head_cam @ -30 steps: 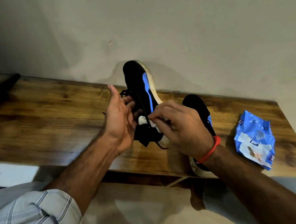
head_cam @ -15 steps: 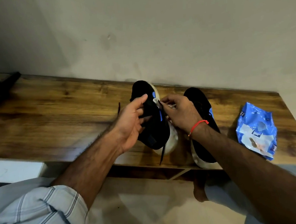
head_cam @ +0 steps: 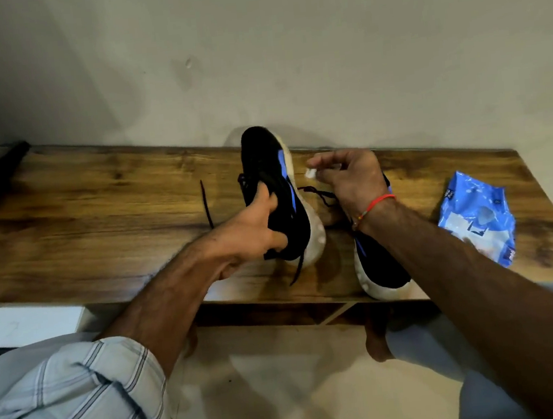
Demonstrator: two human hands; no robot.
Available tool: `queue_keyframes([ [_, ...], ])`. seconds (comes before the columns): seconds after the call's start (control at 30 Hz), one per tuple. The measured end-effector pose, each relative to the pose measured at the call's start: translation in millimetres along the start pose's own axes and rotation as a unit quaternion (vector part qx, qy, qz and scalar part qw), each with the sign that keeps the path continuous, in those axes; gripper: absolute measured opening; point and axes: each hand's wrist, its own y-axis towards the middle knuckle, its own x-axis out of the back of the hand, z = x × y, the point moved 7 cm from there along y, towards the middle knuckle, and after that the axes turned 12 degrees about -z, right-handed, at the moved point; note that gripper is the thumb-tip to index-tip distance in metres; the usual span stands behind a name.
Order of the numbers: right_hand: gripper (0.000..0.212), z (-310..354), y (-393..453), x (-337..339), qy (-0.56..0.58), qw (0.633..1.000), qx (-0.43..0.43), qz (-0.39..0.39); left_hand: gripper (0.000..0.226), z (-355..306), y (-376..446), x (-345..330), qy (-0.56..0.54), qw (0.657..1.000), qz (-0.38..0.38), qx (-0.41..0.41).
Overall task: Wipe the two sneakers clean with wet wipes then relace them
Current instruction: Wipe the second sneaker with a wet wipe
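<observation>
Sneaker (head_cam: 275, 189) — within left fingers (head_cam: 260, 200)

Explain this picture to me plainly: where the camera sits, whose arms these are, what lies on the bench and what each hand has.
There is no machine here. The camera is worn on a person's head and looks down at their own bare arms. The left hand grips a black sneaker with a blue stripe and white sole, raised over the brown wooden bench. The right hand pinches a small crumpled white wet wipe. The second black sneaker lies on the bench, partly behind the right forearm. A blue plastic pack of wipes lies further right. Loose dark laces trail from the held shoe.
</observation>
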Motion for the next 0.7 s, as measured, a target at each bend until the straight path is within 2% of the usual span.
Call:
queue_keyframes([
  [0.07, 0.017, 9.2, 4.9, 10.1, 0.041, 0.999, 0.014, -0.016, 0.11, -7.7, 0.4, 2.9, -0.12, 0.992, -0.034, 0.002],
  [0.13, 0.018, 25.8, 2.5, 17.4, 0.052, 0.996, 0.07, -0.026, 0.1, -18.3, -2.1, 6.4, -0.249, 0.967, -0.051, 0.003],
  [0.17, 0.018, 36.4, -3.9, 19.5, 0.044, 0.993, 0.11, -0.025, 0.092, -22.0, -1.7, 9.2, -0.31, 0.949, -0.056, 0.005],
  [0.23, 0.022, 57.1, -26.4, 20.6, 0.014, 0.982, 0.186, -0.009, 0.06, -30.5, -2.8, 13.8, -0.4, 0.914, -0.06, 0.005],
  [0.3, 0.024, 75.4, -57.5, 18.0, -0.029, 0.959, 0.282, 0.01, 0.035, -33.6, -1.7, 19.1, -0.424, 0.903, -0.071, 0.006],
  [0.4, 0.012, 85.0, -90.1, 6.3, -0.092, 0.889, 0.449, 0.021, 0.033, -33.0, -0.1, 19.5, -0.419, 0.904, -0.082, 0.003],
  [0.5, 0.011, 73.4, -69.8, 9.7, -0.126, 0.872, 0.474, -0.008, 0.036, -37.6, -2.6, 18.1, -0.454, 0.887, -0.085, -0.003],
  [0.6, 0.013, 68.4, -53.0, 23.1, -0.137, 0.884, 0.444, -0.041, 0.026, -39.1, -2.0, 27.7, -0.522, 0.848, -0.092, -0.003],
  [0.67, 0.013, 70.1, -59.1, 23.5, -0.117, 0.898, 0.421, -0.043, 0.01, -40.0, -1.1, 28.5, -0.529, 0.846, -0.065, -0.01],
  [0.7, 0.013, 71.6, -66.6, 20.0, -0.102, 0.901, 0.419, -0.038, 0.016, -41.8, -2.8, 25.7, -0.522, 0.851, -0.053, -0.017],
])
